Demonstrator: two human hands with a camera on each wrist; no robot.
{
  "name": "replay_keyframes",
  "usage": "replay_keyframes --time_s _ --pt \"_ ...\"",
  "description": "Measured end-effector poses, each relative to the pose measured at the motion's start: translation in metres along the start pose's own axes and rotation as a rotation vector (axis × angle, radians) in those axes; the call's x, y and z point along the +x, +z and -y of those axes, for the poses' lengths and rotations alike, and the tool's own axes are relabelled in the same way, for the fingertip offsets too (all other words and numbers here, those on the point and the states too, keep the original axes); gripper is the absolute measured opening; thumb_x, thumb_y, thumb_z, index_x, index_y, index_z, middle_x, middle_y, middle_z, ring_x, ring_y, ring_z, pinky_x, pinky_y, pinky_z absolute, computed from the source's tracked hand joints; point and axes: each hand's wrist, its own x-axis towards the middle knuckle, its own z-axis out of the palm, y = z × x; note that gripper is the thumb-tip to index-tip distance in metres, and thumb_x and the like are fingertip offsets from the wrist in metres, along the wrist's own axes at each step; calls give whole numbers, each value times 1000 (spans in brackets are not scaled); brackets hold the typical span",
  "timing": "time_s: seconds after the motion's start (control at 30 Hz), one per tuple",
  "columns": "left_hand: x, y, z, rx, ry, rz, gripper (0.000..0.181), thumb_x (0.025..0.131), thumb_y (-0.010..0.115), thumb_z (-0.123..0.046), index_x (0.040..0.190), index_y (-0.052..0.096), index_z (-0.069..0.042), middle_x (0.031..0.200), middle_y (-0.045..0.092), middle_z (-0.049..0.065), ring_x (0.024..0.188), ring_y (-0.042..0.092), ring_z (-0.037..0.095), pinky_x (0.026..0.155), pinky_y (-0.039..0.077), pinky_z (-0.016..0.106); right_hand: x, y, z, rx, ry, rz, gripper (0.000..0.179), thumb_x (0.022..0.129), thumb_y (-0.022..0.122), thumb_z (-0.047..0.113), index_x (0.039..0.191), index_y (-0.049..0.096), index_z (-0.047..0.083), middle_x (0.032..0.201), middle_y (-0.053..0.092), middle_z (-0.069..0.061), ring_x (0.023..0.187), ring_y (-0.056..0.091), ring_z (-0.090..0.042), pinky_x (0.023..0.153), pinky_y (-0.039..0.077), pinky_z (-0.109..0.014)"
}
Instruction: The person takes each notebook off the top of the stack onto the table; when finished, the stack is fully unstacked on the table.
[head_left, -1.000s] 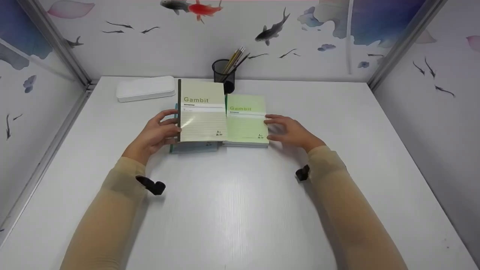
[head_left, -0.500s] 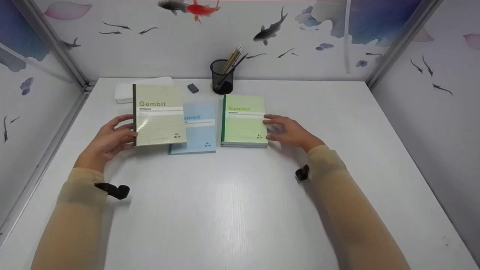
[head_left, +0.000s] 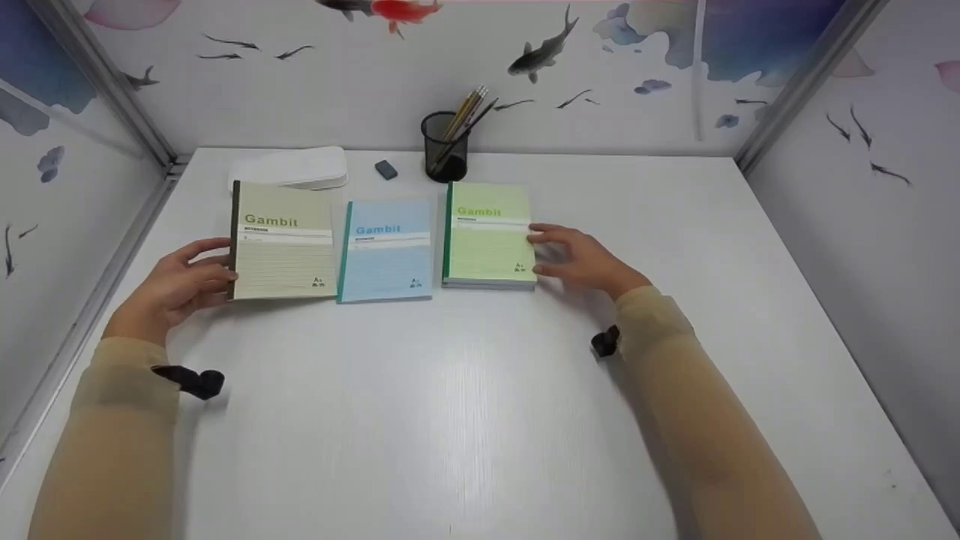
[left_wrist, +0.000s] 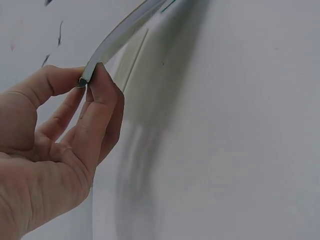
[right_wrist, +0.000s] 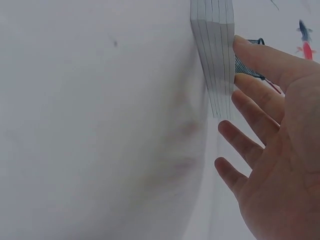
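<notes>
My left hand (head_left: 176, 289) pinches a beige Gambit notebook (head_left: 285, 247) by its dark spine, thumb on the cover and fingers underneath. In the left wrist view the notebook (left_wrist: 112, 45) bends as it hangs over the table, and its shadow falls below. A blue notebook (head_left: 386, 259) lies flat just right of it. Further right is a stack of several notebooks with a light green one (head_left: 491, 236) on top. My right hand (head_left: 581, 259) rests its fingertips at the right edge of that stack (right_wrist: 215, 60), other fingers spread and loose.
Behind the beige notebook lies a white case (head_left: 300, 166), partly covered by it. A dark eraser (head_left: 385, 170) sits at the back, beside a black mesh pen cup (head_left: 446, 154) holding pencils. Walls with painted fish surround the white table (head_left: 450, 420).
My left hand has carried the beige notebook leftward and lower, from above the blue and green ones to the left of both, uncovering the blue notebook and the eraser. My right hand has stayed put.
</notes>
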Motion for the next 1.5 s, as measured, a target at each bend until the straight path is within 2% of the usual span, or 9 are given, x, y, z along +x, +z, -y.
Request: replay_keyframes --time_s 0.13,0.23,0.3,0.4,0.5,0.77,0.97,1.13,1.5 --pt "2 -4 -2 114 -11 -12 69 93 69 2 150 38 -22 97 72 -22 86 73 7 73 63 28 1 0 1 4 1 3 59 95 76 34 149 56 19 167 36 5 159 22 -25 129 16 -53" --pt "4 -6 -3 239 -3 -13 73 94 69 -2 155 33 -19 99 70 -23 90 72 4 78 63 28 0 0 2 2 9 2 59 95 75 35 149 56 20 167 36 6 159 22 -25 129 17 -53" --pt "5 -5 -3 345 13 -19 77 95 70 -6 159 29 -15 111 68 -15 91 71 3 81 62 28 -1 0 2 4 12 1 59 95 75 35 149 56 20 167 36 6 159 22 -26 129 17 -53" --pt "8 -5 -3 517 36 -31 82 95 72 -13 161 26 -6 134 59 10 91 69 3 83 62 27 -1 0 2 -5 6 -4 59 95 75 34 148 56 19 167 37 5 159 23 -27 129 17 -54" --pt "11 -4 -3 666 61 -37 84 94 73 -16 161 24 0 144 46 29 91 68 7 80 62 27 0 -1 2 -47 -17 -16 58 95 75 33 148 57 17 166 39 2 158 27 -28 128 16 -55" --pt "10 -2 -8 936 95 -45 83 93 74 -22 159 28 -1 139 53 33 107 63 36 75 56 31 -1 -1 3 -81 -23 -25 58 95 75 34 148 57 17 166 40 1 157 29 -29 127 7 -60" --pt "7 0 -12 1044 106 -7 78 90 77 -26 154 39 -3 135 58 29 115 60 41 89 52 48 -3 -1 5 -96 -12 -24 58 95 75 34 148 57 17 166 39 3 157 28 -27 127 4 -61" --pt "7 0 -12 1103 109 28 83 87 81 -32 153 41 -3 135 59 30 124 53 48 99 45 63 -3 -1 5 -113 -3 -23 59 96 74 36 149 56 19 166 39 5 158 27 -25 127 3 -62" --pt "7 3 -14 1191 107 45 74 87 80 -29 147 47 0 137 55 34 128 46 53 106 38 72 -3 -1 4 -94 4 -18 58 96 73 37 149 56 21 167 38 7 158 27 -25 127 2 -61"
